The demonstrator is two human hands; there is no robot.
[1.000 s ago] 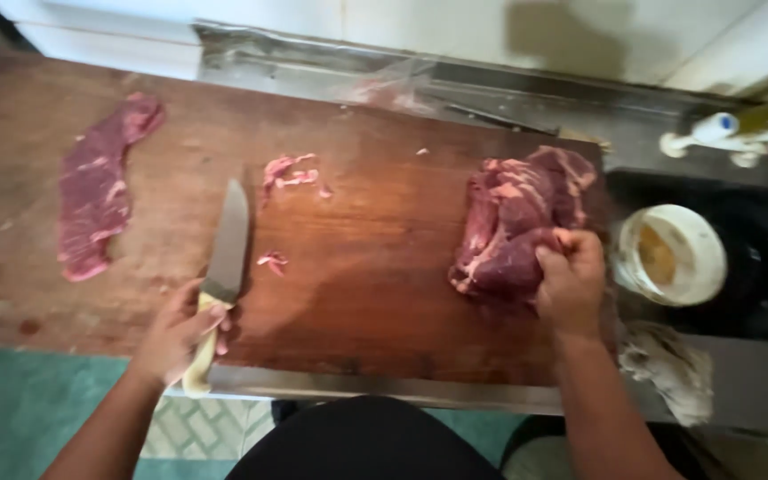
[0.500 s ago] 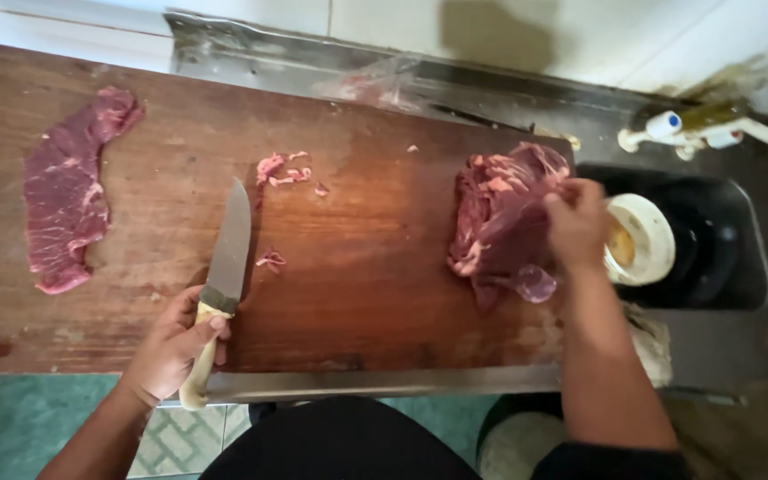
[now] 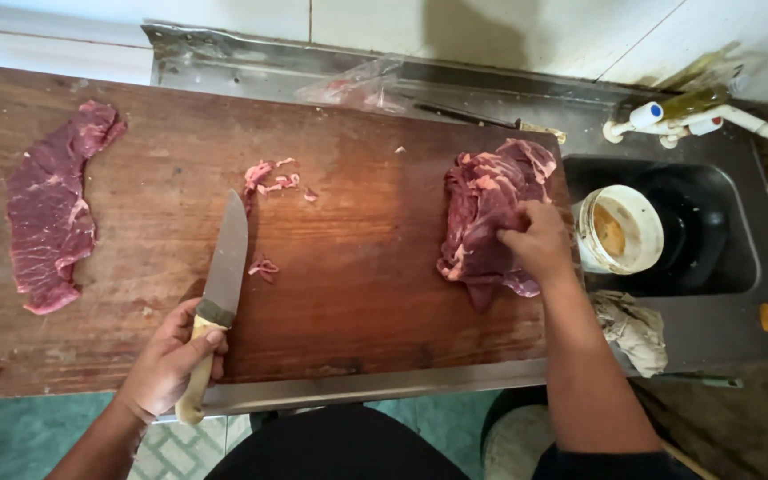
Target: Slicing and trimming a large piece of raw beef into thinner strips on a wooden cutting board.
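On a long wooden cutting board seen from above, a person works raw beef with bare hands. At 3 o'clock, the right hand closes its fingers on a thick, dark red slab of meat that lies at the board's right end. At 7 o'clock, the left hand wraps firmly around the pale handle of a large knife, whose broad blade lies flat on the wood, tip pointing toward 12 o'clock. Just beyond the tip, a few small pink meat trimmings lie on the board, with another scrap just right of the blade. At 9 o'clock rests a long flat cut steak, well apart from both hands. Right of the board, a dark sink holds a white plastic tub; a white tap stands above it, and a crumpled rag lies at the sink's near edge.
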